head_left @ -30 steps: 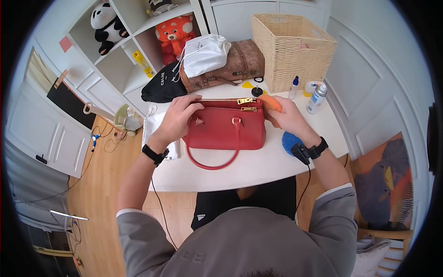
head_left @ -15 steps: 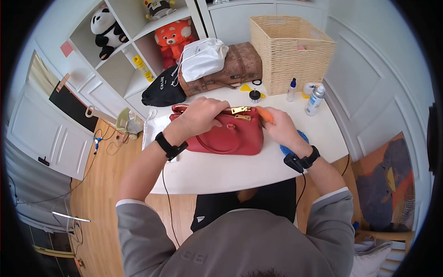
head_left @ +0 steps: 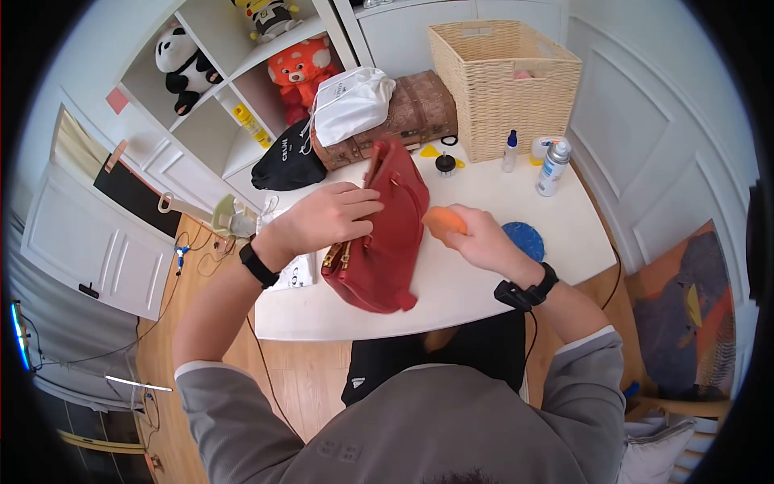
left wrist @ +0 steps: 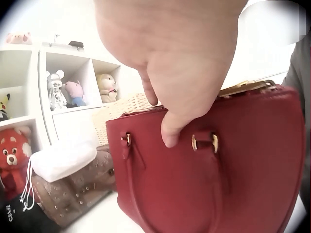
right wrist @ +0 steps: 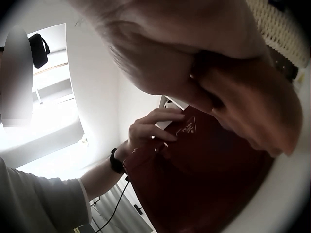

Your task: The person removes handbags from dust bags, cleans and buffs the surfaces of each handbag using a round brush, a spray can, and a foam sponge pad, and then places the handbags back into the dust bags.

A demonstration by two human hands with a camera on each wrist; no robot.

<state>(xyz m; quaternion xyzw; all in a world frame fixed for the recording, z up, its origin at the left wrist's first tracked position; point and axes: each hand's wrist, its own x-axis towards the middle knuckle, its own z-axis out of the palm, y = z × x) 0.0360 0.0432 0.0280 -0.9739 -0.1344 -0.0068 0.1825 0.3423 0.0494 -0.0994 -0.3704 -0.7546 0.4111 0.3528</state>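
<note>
A red leather handbag [head_left: 391, 254] with gold zips stands turned at an angle on the white table [head_left: 298, 323], its zip end toward the person. My left hand [head_left: 326, 218] grips its top edge; in the left wrist view the thumb of that hand [left wrist: 180, 73] lies on the bag's side [left wrist: 257, 145] beside a gold handle ring. Just right of the bag, my right hand [head_left: 488, 242] holds a soft orange pad [head_left: 443, 222] between thumb and fingers. In the right wrist view the pad [right wrist: 257, 102] overlaps the bag's dark side, where a small triangular logo shows.
A blue round pad [head_left: 526, 240] lies right of my right hand. Behind stand a spray can [head_left: 553, 169], a small bottle [head_left: 510, 152] and a wicker basket [head_left: 516, 105]. A brown bag [head_left: 423, 109], a white pouch [head_left: 352, 105] and a black pouch [head_left: 286, 160] sit at the back left.
The handbag has swung from lying crosswise to pointing toward the person, its zip end now at the front left. My right hand with the orange pad has moved left and slightly down.
</note>
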